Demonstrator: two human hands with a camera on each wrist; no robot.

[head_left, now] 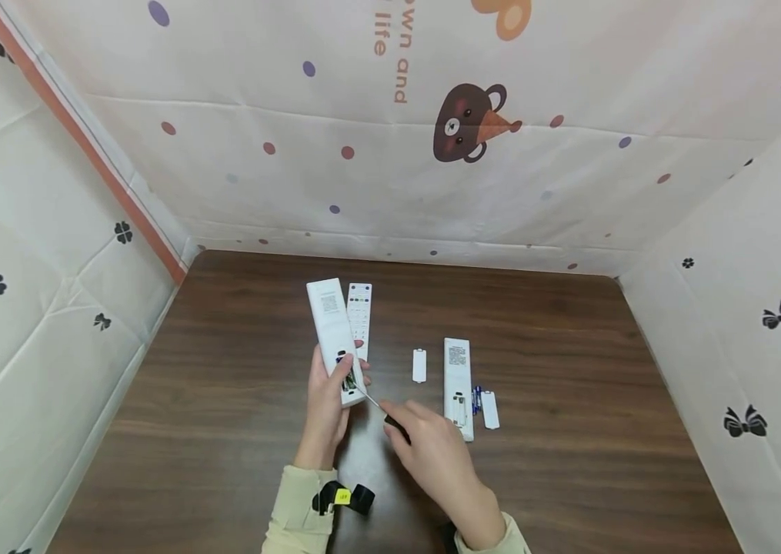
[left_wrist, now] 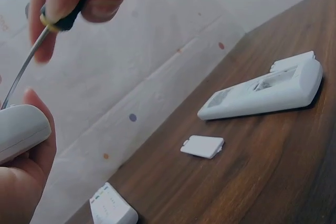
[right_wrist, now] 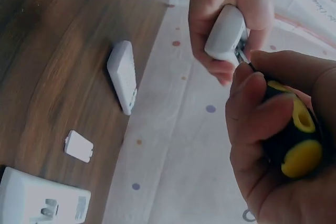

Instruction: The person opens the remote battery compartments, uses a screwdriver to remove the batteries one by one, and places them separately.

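Note:
My left hand (head_left: 325,400) grips a white remote control (head_left: 331,319), its back facing up and its battery compartment uncovered. The thumb lies beside that compartment. In my right hand (head_left: 435,450) is a screwdriver (right_wrist: 294,129) with a black and yellow handle, held by curled fingers. Its thin metal shaft (left_wrist: 23,72) slants down to the remote, and the tip reaches the compartment at the remote's lower end. In the right wrist view the tip itself is hidden behind my fingers and the remote's edge.
Behind the held remote lies a second remote (head_left: 360,308), buttons up. To the right are a loose battery cover (head_left: 419,365), a third remote (head_left: 457,369) lying back up with its compartment uncovered, blue batteries (head_left: 476,400) and another cover (head_left: 490,410). Patterned cloth walls (head_left: 390,177) border the wooden table (head_left: 570,369).

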